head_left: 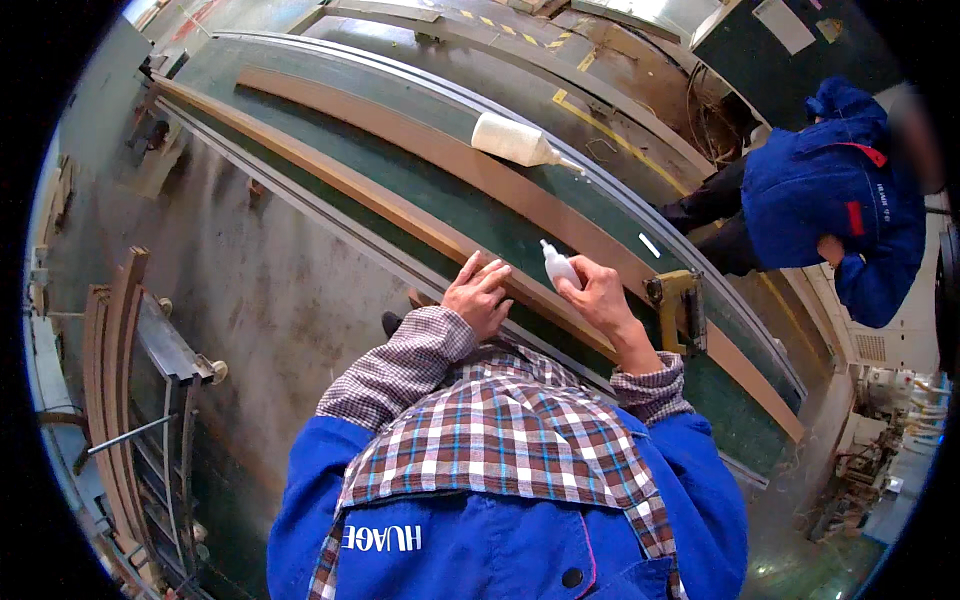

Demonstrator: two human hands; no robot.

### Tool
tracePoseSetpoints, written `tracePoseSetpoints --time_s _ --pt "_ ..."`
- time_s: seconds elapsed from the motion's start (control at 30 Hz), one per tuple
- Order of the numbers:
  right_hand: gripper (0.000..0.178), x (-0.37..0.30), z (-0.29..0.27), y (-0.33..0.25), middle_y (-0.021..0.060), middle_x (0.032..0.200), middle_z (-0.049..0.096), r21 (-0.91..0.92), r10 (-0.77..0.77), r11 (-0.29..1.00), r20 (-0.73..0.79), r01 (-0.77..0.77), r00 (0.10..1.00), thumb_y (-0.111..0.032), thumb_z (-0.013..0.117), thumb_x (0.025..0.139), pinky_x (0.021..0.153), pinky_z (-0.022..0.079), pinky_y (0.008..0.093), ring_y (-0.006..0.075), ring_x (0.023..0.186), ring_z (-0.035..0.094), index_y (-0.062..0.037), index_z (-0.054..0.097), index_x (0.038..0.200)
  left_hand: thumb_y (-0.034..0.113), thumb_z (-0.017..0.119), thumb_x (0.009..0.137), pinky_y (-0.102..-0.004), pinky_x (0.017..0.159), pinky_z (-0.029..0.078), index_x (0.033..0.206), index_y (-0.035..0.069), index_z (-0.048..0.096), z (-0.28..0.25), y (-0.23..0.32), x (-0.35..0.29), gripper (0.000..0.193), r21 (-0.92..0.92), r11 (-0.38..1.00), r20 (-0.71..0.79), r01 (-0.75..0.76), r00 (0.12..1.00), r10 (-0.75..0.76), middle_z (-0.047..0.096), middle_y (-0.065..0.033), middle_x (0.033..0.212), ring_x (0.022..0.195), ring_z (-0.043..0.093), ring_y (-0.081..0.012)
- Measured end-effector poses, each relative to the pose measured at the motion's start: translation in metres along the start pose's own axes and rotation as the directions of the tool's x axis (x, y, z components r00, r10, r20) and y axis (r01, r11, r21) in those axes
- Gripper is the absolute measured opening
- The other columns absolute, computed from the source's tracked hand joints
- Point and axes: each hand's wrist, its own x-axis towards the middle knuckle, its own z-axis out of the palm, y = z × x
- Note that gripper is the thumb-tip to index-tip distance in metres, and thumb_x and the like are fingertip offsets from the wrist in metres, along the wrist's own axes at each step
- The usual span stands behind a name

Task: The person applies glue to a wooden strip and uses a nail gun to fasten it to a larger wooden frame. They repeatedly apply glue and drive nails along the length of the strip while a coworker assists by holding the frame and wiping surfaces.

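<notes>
Nearest: plaid cuffs over blue workwear. Left hand [480, 292] spread flat, fingers pressing the near wooden strip [400, 215], long, thin, brown, smooth-edged. Right hand [598, 293] wrapped around small white plastic bottle [558, 265], nozzle tipped up and leftward, just above same strip. Green desk [460, 200] beneath, matte. Yellow metal tool [680, 305] just right of wrist. Second wider strip [450, 150] beyond. Larger white squeeze bottle [518, 140] lying on its side farther off. Person in blue jacket [840, 190] at far right.

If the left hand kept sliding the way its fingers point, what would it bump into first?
Probably the small white bottle held in the right hand: the left hand rests on the long wooden strip, fingers pointing up-right toward it. Depth is unclear.
</notes>
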Motion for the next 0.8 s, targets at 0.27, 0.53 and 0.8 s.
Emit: tracePoseSetpoints --time_s 0.27,0.53,0.8 --pt "0.029 -0.027 0.007 0.002 0.0201 0.076 0.063 -0.092 0.139 0.988 0.174 -0.124 0.975 -0.027 0.064 0.076 0.061 0.049 0.0371 0.0308 0.07 0.064 -0.0011 0.064 0.089 0.025 0.058 0.082 -0.0433 0.112 0.016 0.087 -0.001 0.068 0.0 0.004 0.003 0.028 0.002 1.0 0.028 0.02 0.999 -0.02 0.055 -0.0114 0.121 0.123 0.043 -0.0211" --pt "0.032 -0.019 0.012 0.005 0.0207 0.075 0.062 -0.137 0.111 0.987 0.174 -0.088 0.978 -0.029 0.064 0.076 0.061 0.049 0.037 0.0307 0.069 0.063 0.0001 0.063 0.089 0.024 0.058 0.082 -0.0424 0.112 0.018 0.087 -0.001 0.067 -0.003 0.006 0.004 0.027 -0.014 0.999 0.013 0.049 0.999 -0.048 0.055 -0.0126 0.12 0.122 0.044 -0.0207" --pt "0.033 -0.016 0.01 0.002 0.0204 0.077 0.062 -0.155 0.123 0.984 0.212 -0.091 0.97 -0.027 0.062 0.079 0.064 0.049 0.0343 0.027 0.07 0.063 0.0025 0.062 0.094 0.023 0.058 0.082 -0.0428 0.111 0.02 0.085 -0.001 0.066 0.008 0.002 0.0 0.025 -0.056 0.996 -0.082 0.07 0.994 -0.074 0.059 -0.0126 0.114 0.117 0.049 -0.0211"
